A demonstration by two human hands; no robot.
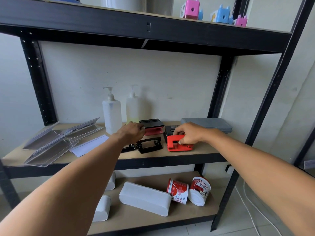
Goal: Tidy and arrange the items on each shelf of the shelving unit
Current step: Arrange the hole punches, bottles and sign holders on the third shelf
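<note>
Nearest, on the lower shelf, a white box and two tipped tubs lie loose, waiting their turn. Up on the middle shelf, the right hand holds the red punch, thumb at its front and fingers curled over the top. It looks like metal: stiff, fairly heavy for its bulk, smooth, so a grip across the body is safest; the lever would give under pressure. It sits close to the shelf's front edge, with bare board to its right. A black punch lies just left of it. Further back, the left hand reaches the red-and-black punch, fingers bent against its end; whether they grip it I cannot tell. Behind stand two pump bottles, top-heavy and easily knocked. Clear sign holders crowd the left end.
</note>
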